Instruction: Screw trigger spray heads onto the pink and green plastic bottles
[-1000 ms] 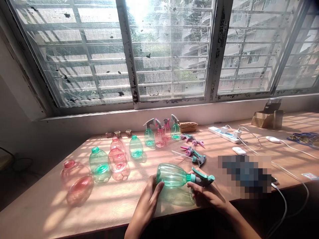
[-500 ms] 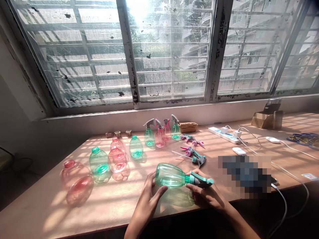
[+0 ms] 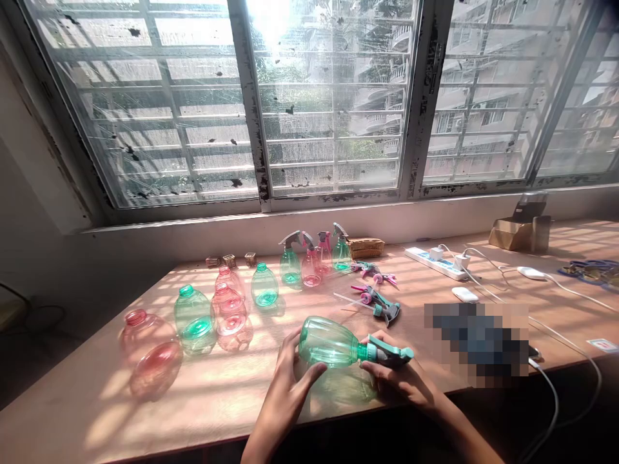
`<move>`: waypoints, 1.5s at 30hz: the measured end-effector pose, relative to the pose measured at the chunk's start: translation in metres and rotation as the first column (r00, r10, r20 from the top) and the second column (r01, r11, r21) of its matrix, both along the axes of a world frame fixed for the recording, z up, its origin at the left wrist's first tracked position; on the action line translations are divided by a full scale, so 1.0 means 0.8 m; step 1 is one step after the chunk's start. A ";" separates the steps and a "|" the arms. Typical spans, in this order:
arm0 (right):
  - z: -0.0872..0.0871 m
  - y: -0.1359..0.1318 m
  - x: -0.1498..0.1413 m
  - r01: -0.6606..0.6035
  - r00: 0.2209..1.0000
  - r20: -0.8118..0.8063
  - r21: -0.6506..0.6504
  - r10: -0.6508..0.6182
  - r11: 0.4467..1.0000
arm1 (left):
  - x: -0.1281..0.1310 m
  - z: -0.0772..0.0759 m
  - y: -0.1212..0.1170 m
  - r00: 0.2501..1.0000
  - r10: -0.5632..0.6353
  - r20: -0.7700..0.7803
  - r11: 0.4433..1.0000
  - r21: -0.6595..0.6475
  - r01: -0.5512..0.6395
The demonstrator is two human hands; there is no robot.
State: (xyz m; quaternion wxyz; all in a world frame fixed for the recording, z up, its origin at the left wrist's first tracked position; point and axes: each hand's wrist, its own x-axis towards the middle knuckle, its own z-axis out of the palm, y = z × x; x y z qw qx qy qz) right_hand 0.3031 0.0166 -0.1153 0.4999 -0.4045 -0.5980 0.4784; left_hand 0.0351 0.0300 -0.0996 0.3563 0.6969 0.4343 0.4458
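Holding green bottle (image 3: 329,343) sideways above tabletop (image 3: 217,393), between my left fingers (image 3: 315,372), curved round base (image 3: 304,340), and right fingers (image 3: 373,370), gripping spray head (image 3: 393,356) near collar (image 3: 372,352). Bottle looks light, thin-walled, probably slick, squeezable; collar likely stiffest hold.

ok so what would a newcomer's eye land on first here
Probably the sun's glare through the window, top centre. Next, likely the green spray bottle held sideways by both hands at the table's near side. Then perhaps the open-necked pink and green bottles standing to the left.
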 end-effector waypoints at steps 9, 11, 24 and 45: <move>-0.010 0.000 0.002 0.055 0.992 -0.108 -0.088 -0.064 0.995 | -0.005 -0.004 0.005 0.999 0.024 0.027 0.999 0.032 -0.024; -0.011 -0.001 0.002 0.068 0.989 -0.125 -0.080 -0.078 0.995 | -0.006 -0.005 0.006 0.999 0.036 0.013 0.998 0.043 -0.037; -0.002 -0.004 -0.001 0.050 0.995 -0.084 -0.078 -0.056 0.996 | -0.005 -0.007 0.005 0.998 0.043 0.042 0.999 -0.011 -0.042; 0.001 -0.006 -0.004 0.013 0.991 -0.129 -0.076 -0.023 0.997 | -0.002 0.000 -0.001 0.998 0.048 0.029 0.998 0.030 -0.049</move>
